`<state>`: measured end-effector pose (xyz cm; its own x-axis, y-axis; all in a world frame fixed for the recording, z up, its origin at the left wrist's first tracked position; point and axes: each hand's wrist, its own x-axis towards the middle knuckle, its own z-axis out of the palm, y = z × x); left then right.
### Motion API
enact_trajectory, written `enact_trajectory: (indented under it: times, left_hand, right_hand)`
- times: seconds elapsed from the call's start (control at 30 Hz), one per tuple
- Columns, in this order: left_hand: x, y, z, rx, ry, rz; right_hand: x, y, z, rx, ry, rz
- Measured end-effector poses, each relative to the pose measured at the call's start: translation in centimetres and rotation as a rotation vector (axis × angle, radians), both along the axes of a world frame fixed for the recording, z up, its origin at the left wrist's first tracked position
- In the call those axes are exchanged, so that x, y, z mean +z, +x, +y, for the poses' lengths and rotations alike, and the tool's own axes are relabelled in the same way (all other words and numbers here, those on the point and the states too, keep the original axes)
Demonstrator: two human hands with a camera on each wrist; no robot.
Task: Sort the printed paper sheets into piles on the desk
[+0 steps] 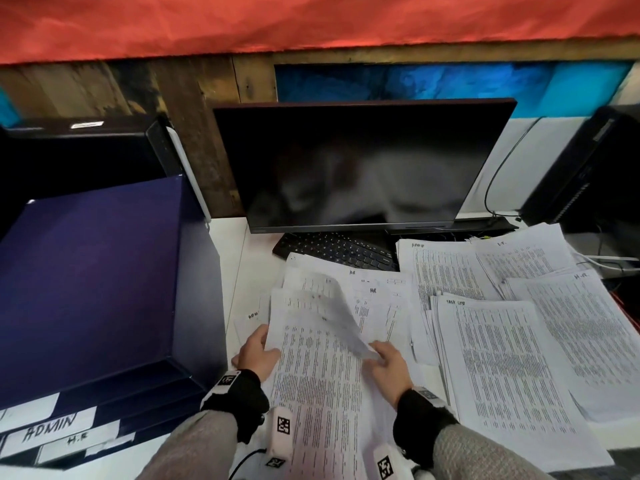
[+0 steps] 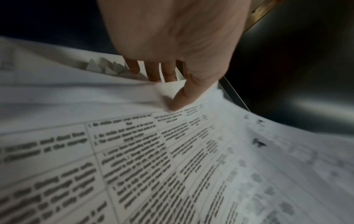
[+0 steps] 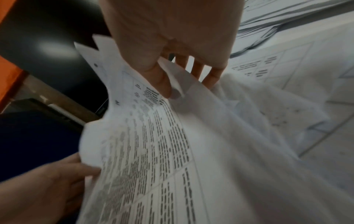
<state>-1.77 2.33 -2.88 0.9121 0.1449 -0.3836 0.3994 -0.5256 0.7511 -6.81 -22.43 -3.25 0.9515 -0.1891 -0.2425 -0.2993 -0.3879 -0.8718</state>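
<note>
We hold a bundle of printed sheets (image 1: 311, 368) over the near middle of the white surface (image 1: 235, 251), both wrists wearing black bands with tags. Our left hand (image 1: 256, 355) grips the bundle's left edge: in the left wrist view the thumb (image 2: 184, 98) presses down on the printed top page while the other fingers (image 2: 153, 72) curl underneath. Our right hand (image 1: 388, 365) pinches the near corner of a single top sheet (image 1: 332, 313), which curls up and blurs above the bundle; in the right wrist view the thumb (image 3: 162, 84) lies on top of that sheet and the fingers (image 3: 208, 75) sit behind it.

Just beyond the bundle, more sheets marked "HR" (image 1: 377, 292) lie flat on the surface, partly over the near edge of a black keyboard (image 1: 339, 249). To the right we see three overlapping piles: a far one (image 1: 446, 271) headed by a handwritten word, a near one (image 1: 502, 368) beside our right hand, and a right-hand one (image 1: 581, 327) reaching the surface's edge.

A dark monitor (image 1: 360, 164) stands at the far side behind the keyboard. On the left stands a stack of dark blue trays (image 1: 97, 292) whose near fronts carry white labels, one reading "ADMIN" (image 1: 48, 427).
</note>
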Motion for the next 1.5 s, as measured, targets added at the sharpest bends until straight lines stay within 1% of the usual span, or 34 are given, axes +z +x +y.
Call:
enact_trajectory:
  times: [0.07, 0.13, 0.2, 0.23, 0.27, 0.33, 0.37, 0.43, 0.5, 0.53, 0.6, 0.67, 0.7, 0.77, 0.87, 0.9, 0.97, 1.03, 1.13, 1.2, 1.4, 1.5]
  left_hand:
    - [0.3, -0.3, -0.2, -0.04, 0.005, 0.043]
    - [0.2, -0.6, -0.4, -0.125, -0.009, 0.058]
    - [0.4, -1.0, -0.8, -0.208, 0.006, 0.063]
    - [0.5, -1.1, -1.1, -0.243, 0.057, 0.07]
    - [0.5, -1.1, -1.4, -0.288, 0.128, 0.073]
    - [0.7, -1.0, -2.0, -0.356, 0.274, 0.053]
    - [0.6, -0.8, -2.1, -0.343, 0.325, 0.04]
    - [0.4, -0.5, -1.9, -0.225, 0.373, 0.037]
    - [0.6, -0.2, -1.6, -0.045, 0.367, 0.078]
    - [0.6, 0.0, -1.4, 0.018, 0.352, 0.097]
    - [0.5, 0.4, -1.1, 0.081, 0.287, 0.131]
    - [0.3, 0.7, -1.1, 0.112, 0.176, 0.112]
    - [0.3, 0.8, -1.1, 0.114, 0.13, 0.084]
    - [0.6, 0.8, -1.6, 0.068, 0.098, -0.019]
    - [0.9, 0.8, -2.7, -0.093, 0.072, -0.218]
    - [0.6, 1.0, -3.0, -0.139, 0.06, -0.239]
    - [0.1, 1.0, -3.8, -0.186, 0.054, -0.215]
    - [-0.4, 1.1, -4.5, -0.174, 0.13, -0.165]
    - [-0.9, 1.5, -5.0, -0.146, 0.276, -0.03]
    - [-0.7, 2.0, -5.1, -0.149, 0.302, 0.018]
    - [-0.4, 2.5, -4.9, -0.123, 0.252, 0.045]
    - [-0.2, 2.1, -5.0, -0.12, 0.067, 0.014]
  right_hand:
    - [0.6, -0.3, -0.5, -0.087, 0.225, 0.05]
    - [1.0, -0.4, -1.1, -0.164, 0.424, 0.1]
    - [0.7, -0.4, -2.0, -0.19, 0.532, 0.206]
    - [0.6, -0.4, -2.4, -0.18, 0.534, 0.25]
    - [0.5, -0.4, -2.8, -0.174, 0.518, 0.283]
    - [0.8, -0.3, -3.5, -0.172, 0.422, 0.309]
    - [1.0, -0.2, -3.9, -0.185, 0.358, 0.305]
    - [2.0, -0.2, -4.6, -0.204, 0.241, 0.275]
    - [2.3, 0.1, -5.6, -0.199, 0.174, 0.272]
    - [1.8, 0.4, -6.3, -0.178, 0.127, 0.279]
    - [1.1, 0.7, -7.4, -0.137, 0.046, 0.293]
    - [0.8, 0.9, -8.0, -0.131, 0.029, 0.316]
    - [0.6, 0.9, -8.2, -0.134, 0.026, 0.318]
    - [0.9, 0.7, -8.3, -0.141, 0.043, 0.314]
    - [1.1, 0.1, -8.4, -0.142, 0.092, 0.296]
    - [1.3, -0.2, -8.4, -0.142, 0.105, 0.296]
    - [1.2, -0.6, -8.7, -0.128, 0.103, 0.296]
    - [0.8, -1.0, -9.0, -0.109, 0.103, 0.299]
    - [0.3, -1.4, -9.1, -0.097, 0.109, 0.296]
    - [0.2, -1.5, -8.9, -0.101, 0.109, 0.285]
    - [0.1, -1.6, -8.0, -0.079, 0.058, 0.238]
    - [0.2, -1.5, -7.5, -0.079, 0.042, 0.226]
